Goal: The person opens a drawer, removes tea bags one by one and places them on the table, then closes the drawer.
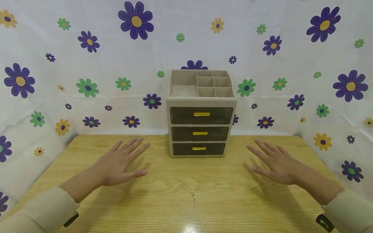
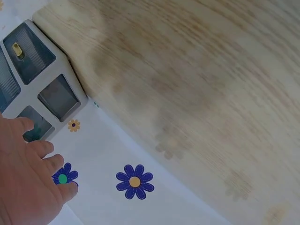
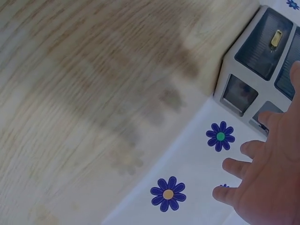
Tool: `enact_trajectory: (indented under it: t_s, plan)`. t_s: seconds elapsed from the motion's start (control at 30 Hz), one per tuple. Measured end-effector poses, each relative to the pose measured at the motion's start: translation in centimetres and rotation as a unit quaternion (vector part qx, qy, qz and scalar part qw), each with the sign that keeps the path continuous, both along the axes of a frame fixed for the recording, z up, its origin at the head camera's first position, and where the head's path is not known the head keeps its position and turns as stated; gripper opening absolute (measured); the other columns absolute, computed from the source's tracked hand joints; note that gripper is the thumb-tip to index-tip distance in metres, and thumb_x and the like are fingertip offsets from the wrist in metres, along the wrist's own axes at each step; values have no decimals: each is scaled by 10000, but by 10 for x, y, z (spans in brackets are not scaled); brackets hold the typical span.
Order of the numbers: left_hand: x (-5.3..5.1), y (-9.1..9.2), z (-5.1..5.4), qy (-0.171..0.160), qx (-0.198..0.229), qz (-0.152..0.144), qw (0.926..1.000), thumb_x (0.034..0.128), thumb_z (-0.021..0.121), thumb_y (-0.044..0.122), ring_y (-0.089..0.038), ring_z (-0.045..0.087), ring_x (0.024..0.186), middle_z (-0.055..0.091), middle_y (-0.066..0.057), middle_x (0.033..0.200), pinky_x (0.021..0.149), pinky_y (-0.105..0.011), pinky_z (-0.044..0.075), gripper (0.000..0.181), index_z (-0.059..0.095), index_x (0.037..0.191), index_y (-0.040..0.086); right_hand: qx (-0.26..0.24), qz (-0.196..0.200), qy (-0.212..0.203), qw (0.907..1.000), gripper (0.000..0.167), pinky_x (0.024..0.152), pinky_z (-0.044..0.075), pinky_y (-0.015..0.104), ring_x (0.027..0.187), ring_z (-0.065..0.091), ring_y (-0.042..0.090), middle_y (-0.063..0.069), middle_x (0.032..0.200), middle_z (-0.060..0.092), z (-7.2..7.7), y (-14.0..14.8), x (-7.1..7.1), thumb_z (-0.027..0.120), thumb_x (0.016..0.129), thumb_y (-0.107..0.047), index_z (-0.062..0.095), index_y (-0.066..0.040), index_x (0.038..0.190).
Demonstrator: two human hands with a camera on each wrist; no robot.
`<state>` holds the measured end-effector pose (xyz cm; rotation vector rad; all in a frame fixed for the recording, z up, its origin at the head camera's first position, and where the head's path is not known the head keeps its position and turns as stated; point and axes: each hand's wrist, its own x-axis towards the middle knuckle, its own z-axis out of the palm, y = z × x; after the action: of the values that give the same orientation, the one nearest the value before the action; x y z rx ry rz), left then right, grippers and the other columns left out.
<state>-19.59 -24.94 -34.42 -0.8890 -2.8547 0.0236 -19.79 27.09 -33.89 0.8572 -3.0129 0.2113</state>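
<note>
A beige desktop drawer organizer [image 1: 168,129] stands upright at the back of the table, between the two hands. Three dark see-through drawers with gold handles fill its front, all pushed in, and its top has one large compartment beside several small ones. To its left, my left hand [image 1: 118,165] hovers over the table, fingers spread and holding nothing. My right hand [image 1: 278,166] is held likewise on the right, apart from the organizer. In the left wrist view, the left hand [image 2: 28,173] partly covers the organizer's side; in the right wrist view the right hand [image 3: 267,173] does the same.
The table [image 1: 163,200] has a light wood-grain top with a small dark mark near its middle. A white cloth [image 1: 163,55] printed with purple, green and yellow flowers hangs behind it and along both sides. Each sleeve has a dark strap piece beneath it.
</note>
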Motion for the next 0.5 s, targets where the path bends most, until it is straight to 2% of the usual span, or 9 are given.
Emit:
enact_trajectory:
  t_s: [0.3, 0.5]
  plan:
    - [-3, 2, 6, 13, -59, -70, 10000, 960, 458, 657, -351, 243, 1512, 232, -122, 1648, 1181, -654, 173, 813, 263, 1593, 185, 138, 41, 119, 9998, 673, 1101, 178, 752, 1473, 233, 473, 196, 1646, 191, 17, -8, -9, 458, 1016, -530, 307, -191, 1578]
    - [-5, 6, 15, 54, -7, -122, 9999, 960, 476, 639, -365, 299, 1486, 321, -134, 1614, 1177, -649, 195, 791, 322, 1571, 162, 146, -12, 154, 9998, 645, 1100, 234, 730, 1432, 298, 513, 239, 1622, 228, 32, -13, -19, 431, 1036, -504, 313, -163, 1571]
